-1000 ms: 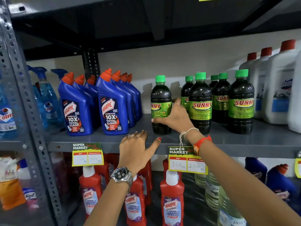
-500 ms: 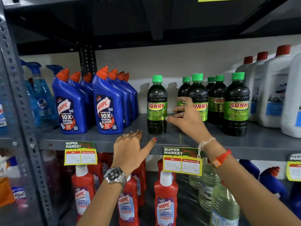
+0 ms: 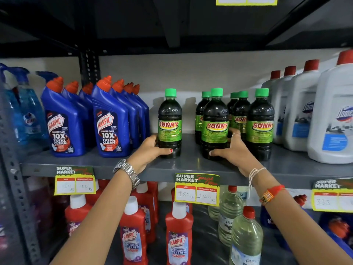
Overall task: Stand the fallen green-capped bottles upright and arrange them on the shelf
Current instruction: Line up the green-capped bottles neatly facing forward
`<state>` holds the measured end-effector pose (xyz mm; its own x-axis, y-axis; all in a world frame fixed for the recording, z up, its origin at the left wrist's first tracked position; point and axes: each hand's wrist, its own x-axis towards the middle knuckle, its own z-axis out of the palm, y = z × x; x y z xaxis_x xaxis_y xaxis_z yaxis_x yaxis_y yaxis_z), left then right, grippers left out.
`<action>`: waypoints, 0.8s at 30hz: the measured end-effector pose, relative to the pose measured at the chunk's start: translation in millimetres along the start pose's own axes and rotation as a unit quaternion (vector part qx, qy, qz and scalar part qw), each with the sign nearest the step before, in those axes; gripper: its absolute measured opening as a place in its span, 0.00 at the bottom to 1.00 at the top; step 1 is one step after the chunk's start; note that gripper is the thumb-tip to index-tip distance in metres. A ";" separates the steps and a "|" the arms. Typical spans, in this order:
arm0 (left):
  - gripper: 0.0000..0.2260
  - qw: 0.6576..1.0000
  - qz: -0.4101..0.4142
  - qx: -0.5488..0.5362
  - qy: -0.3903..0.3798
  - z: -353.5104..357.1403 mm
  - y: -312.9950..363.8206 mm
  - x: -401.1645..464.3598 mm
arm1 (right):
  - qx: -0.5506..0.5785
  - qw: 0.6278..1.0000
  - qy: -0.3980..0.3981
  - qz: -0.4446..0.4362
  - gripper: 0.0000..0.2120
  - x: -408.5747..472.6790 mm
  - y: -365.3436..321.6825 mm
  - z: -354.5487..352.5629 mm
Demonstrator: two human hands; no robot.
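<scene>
Several dark Sunny bottles with green caps stand upright on the grey shelf [image 3: 191, 165]. One bottle [image 3: 170, 119] stands alone to the left, and my left hand [image 3: 150, 150] wraps around its base. To the right is a group of bottles; my right hand [image 3: 235, 150] grips the base of the front left one [image 3: 215, 123]. Another front bottle [image 3: 260, 123] stands to the right of that hand, with more bottles [image 3: 241, 113] behind. No bottle lies on its side.
Blue Harpic bottles [image 3: 110, 121] stand left of the Sunny bottles, white red-capped jugs [image 3: 299, 111] to the right. A gap separates the lone bottle from the group. Price tags [image 3: 196, 189] hang on the shelf edge. Red Harpic bottles [image 3: 178, 240] and clear bottles [image 3: 245, 238] fill the lower shelf.
My left hand has risen from the shelf edge and closed on the lone bottle's base. My right hand has moved right from that bottle to the front bottle of the group.
</scene>
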<state>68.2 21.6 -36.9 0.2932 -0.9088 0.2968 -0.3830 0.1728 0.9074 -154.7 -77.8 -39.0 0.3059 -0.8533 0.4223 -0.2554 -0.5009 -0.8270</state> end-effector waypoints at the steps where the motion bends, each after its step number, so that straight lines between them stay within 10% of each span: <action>1: 0.25 1.000 0.000 -0.019 -0.002 -1.4 -2.0 0.4 | 0.001 1.000 -0.011 0.001 0.42 1.2 0.9 -0.3; 24: 0.25 0.998 0.029 -0.012 0.061 4.7 0.5 -3.2 | 0.008 1.000 -0.022 0.010 0.39 25.4 7.8 11.5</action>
<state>62.9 22.9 -38.8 0.3755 -0.8447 0.3815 -0.3810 0.2345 0.8943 -138.3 -101.7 -39.0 0.3411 -0.8559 0.3888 -0.2482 -0.4809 -0.8409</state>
